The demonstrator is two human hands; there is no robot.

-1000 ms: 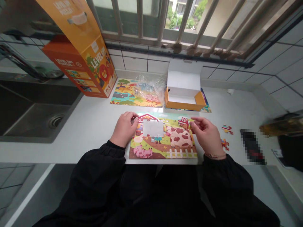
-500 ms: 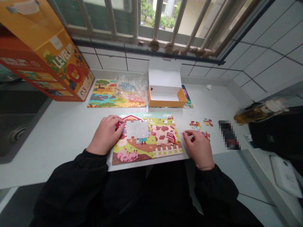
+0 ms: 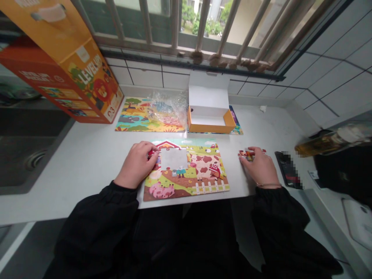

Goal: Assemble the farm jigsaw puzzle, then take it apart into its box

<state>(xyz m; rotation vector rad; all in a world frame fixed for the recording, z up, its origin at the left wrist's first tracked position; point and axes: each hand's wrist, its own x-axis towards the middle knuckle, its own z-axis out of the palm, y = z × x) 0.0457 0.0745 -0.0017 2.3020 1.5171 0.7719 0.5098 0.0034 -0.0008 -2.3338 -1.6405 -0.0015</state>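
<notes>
White gap (image 3: 174,159) remains in your farm jigsaw puzzle (image 3: 186,186); your left hand (image 3: 136,164) pinches a red piece (image 3: 151,154) beside it, your right hand (image 3: 258,166) pinches loose pieces (image 3: 246,155).

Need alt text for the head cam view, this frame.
Two hands work at a farm jigsaw puzzle on a white counter: the left hand rests beside its white rectangular gap, and the right hand touches loose puzzle pieces to its right. An open orange box sits beyond.
</notes>
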